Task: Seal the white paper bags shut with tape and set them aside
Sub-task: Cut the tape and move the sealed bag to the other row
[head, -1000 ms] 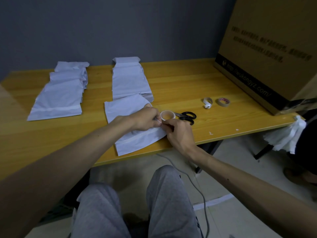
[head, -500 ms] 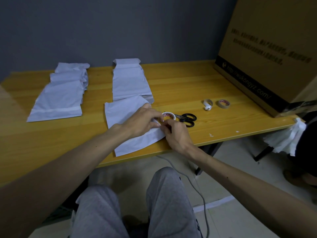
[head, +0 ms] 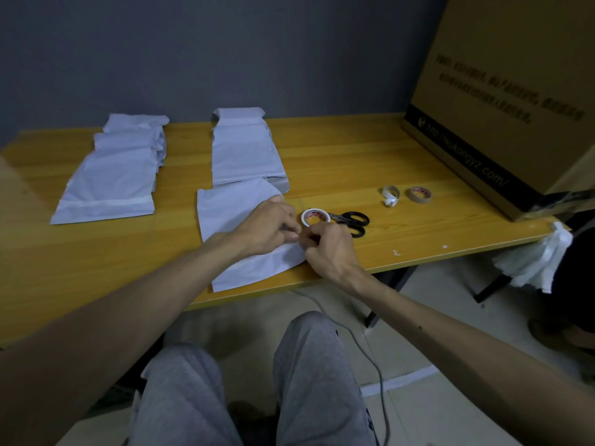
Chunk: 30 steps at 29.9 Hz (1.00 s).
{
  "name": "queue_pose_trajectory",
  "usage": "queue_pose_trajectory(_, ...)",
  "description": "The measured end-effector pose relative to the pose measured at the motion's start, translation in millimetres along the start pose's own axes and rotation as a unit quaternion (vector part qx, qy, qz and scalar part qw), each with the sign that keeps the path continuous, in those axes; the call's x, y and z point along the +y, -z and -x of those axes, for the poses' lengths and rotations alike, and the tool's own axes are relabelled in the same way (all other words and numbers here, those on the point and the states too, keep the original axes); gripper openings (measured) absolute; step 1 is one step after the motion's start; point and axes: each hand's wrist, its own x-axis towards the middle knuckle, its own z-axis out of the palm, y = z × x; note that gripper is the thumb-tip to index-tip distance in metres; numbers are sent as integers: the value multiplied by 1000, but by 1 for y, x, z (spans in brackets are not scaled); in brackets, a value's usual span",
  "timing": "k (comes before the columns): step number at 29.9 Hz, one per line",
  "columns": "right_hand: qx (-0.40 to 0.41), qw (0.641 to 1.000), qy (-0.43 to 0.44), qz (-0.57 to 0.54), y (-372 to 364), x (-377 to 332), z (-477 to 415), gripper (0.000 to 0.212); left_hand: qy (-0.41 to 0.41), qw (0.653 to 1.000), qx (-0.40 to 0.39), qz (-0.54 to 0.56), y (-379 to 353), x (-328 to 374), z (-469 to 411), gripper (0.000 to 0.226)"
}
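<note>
A white paper bag (head: 231, 214) lies flat on the wooden table (head: 338, 162) in front of me. My left hand (head: 267, 225) rests on its right part with fingertips curled, pinching something small at the bag's right edge. My right hand (head: 328, 249) meets it there, fingers curled and pinching the same spot; what they pinch looks like a tape strip, but it is too small to tell. A white tape roll (head: 315, 217) lies just behind my hands. Two stacks of white bags lie farther back, a left stack (head: 112, 178) and a middle stack (head: 244, 149).
Black-handled scissors (head: 352, 220) lie right of the tape roll. A spent tape core (head: 390, 194) and a brown tape roll (head: 420, 194) sit farther right. A large cardboard box (head: 502, 98) fills the right end. White scraps (head: 541, 262) hang off the table corner.
Both hands have stayed at the bag's right edge, shifting slightly. The tape roll, partly behind my fingers a second ago, now lies fully visible behind them.
</note>
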Motion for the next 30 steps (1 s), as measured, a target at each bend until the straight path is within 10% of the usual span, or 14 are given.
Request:
queue_pose_trajectory(14, -48, 991, -90, -90, 9, -6, 2, 17, 18, 999, -45, -7, -4, -4, 9, 10)
queue_pose_trajectory(19, -88, 986, -119, -75, 12, -5, 0, 15, 65, 997, -11, 46, 3, -1, 19, 44)
queue_pose_trajectory(30, -134, 975, -43, 170, 30, -18, 0, 39, 218, 976, -27, -1, 27, -33, 104, 48)
